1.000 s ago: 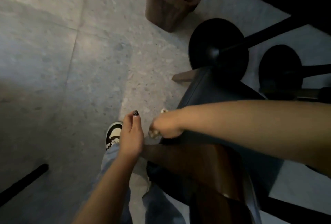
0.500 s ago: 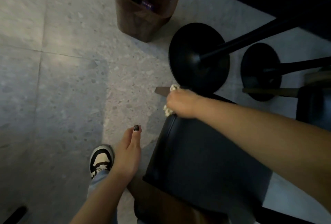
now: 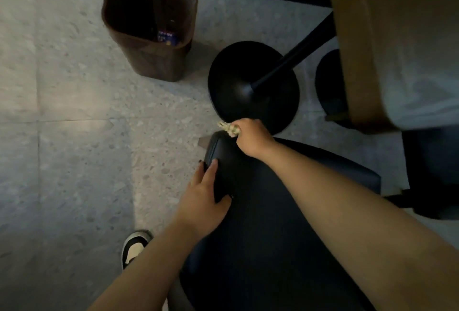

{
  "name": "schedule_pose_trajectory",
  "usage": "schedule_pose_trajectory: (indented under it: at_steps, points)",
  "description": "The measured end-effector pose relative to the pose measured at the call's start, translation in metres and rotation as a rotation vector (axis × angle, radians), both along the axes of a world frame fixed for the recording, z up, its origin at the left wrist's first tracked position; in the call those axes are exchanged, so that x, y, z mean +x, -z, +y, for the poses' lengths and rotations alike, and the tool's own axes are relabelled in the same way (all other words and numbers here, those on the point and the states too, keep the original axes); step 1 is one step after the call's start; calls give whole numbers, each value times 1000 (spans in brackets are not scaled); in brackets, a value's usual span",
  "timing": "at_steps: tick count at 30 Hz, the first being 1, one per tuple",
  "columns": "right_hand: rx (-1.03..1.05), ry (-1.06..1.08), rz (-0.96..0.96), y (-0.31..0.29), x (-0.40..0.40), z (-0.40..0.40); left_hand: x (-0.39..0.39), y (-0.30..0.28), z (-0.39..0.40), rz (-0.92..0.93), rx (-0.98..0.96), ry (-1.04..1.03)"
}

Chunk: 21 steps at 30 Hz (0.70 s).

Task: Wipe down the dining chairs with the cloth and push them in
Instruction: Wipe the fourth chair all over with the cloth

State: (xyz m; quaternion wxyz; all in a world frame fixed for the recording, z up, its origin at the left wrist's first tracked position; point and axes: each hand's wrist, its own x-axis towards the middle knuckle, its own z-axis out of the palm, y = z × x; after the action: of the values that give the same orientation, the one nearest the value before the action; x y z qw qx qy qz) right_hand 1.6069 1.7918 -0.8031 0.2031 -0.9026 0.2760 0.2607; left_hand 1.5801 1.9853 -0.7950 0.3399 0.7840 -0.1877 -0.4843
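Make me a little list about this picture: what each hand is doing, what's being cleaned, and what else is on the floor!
right hand: grips a bunched cloth at the far corner of the chair seat
left hand: rests on the seat's left edge, fingers reaching forward
being cleaned: dark padded chair seat
bin: brown, on the floor, some litter inside
table base: round, black, just beyond the seat
shoe: black and white, lower left

chairs: 2 (image 3: pixel 285 211) (image 3: pixel 432 174) | round table bases: 2 (image 3: pixel 248 87) (image 3: pixel 327 87) | bins: 1 (image 3: pixel 149 45) | cloths: 1 (image 3: pixel 229 129) | hands: 2 (image 3: pixel 201 199) (image 3: pixel 253 136) | shoes: 1 (image 3: pixel 134 248)
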Motion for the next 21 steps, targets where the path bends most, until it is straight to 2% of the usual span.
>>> schedule_pose_trajectory:
  at_steps: [2,7,9,13,16,21]
  points:
    - [15,24,2,-1,-12,-11,-2,-7,-19,-94,81,193]
    - [53,8,25,-3,-32,-47,-3,-18,-62,-461,214,767]
    - [57,37,17,-4,-45,-58,-8,-18,-78,-531,265,929]
    - [87,94,-58,-3,-71,-76,-26,-17,-102,-604,354,1057]
    - [94,128,-84,-3,-93,-98,-40,-20,-116,-596,347,1074]
    - [69,176,-44,-8,-147,-149,-72,-20,-150,-584,445,1084]
